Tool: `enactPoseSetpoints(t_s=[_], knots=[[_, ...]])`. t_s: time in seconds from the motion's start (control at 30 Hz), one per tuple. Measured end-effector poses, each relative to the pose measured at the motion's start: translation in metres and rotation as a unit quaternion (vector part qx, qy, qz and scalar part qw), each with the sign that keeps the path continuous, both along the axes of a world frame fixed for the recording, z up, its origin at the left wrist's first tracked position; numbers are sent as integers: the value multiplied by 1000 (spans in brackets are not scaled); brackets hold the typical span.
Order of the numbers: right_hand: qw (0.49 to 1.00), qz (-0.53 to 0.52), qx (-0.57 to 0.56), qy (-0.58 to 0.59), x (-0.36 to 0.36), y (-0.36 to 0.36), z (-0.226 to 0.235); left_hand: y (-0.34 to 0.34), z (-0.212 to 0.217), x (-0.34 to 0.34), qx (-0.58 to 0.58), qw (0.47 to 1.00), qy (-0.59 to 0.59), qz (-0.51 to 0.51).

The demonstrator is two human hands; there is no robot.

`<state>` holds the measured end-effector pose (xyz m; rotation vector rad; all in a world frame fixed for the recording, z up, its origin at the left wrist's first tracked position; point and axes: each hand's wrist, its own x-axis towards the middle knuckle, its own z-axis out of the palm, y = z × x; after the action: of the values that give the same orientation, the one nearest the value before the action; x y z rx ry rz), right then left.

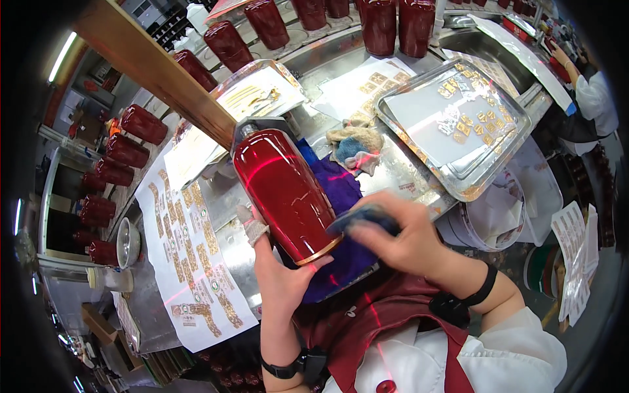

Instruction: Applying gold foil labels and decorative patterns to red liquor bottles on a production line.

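Observation:
A glossy dark red bottle (283, 190) with a gold band round its base lies tilted, its neck end toward a grey holder and its base toward me. My left hand (283, 272) grips the bottle near the base, and one digit wears a beige cover. My right hand (409, 236), slightly blurred, is closed on a dark blue flat pad (367, 218) at the bottle's right side, close to the base. Beneath the bottle a purple cloth (337, 268) is spread. A crumpled beige and blue rag (357, 147) rests on the metal table beyond my right hand.
A metal tray (488, 182) with gold decals stands right. Decal sheets (226, 288) cover the left side. A wooden post (157, 65) slants in from the upper left. Several red bottles (265, 23) line the back and left. A white bucket (495, 219) and another person (593, 98) are at right.

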<state>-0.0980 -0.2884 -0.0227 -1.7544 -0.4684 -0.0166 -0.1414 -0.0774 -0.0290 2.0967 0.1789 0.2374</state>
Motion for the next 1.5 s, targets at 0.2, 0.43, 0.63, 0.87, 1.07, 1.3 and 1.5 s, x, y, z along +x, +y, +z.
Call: enactPoseSetpoints(t_s=[0.2, 0.43, 0.63, 0.87, 1.07, 1.3, 1.5], knots=[[998, 16, -1, -52, -2, -1, -3, -21, 5, 4, 288, 947, -143, 14], [994, -93, -52, 9, 5, -9, -3, -7, -5, 0, 8, 999, -44, 25], [997, 17, -4, -69, -2, 8, 3, -3, -1, -1, 9, 1000, -14, -5], [991, 40, 3, -124, -5, 1, -3, -22, 6, 4, 186, 977, -104, 8], [989, -124, -78, -11, 3, -5, -1, -9, -8, 1, 1, 997, -73, 17], [996, 66, 3, -54, -2, -4, 1, -7, -12, 0, -58, 998, -4, 14], [989, 90, -16, -118, 1, -9, -13, -5, -3, -1, 14, 998, 15, -64]])
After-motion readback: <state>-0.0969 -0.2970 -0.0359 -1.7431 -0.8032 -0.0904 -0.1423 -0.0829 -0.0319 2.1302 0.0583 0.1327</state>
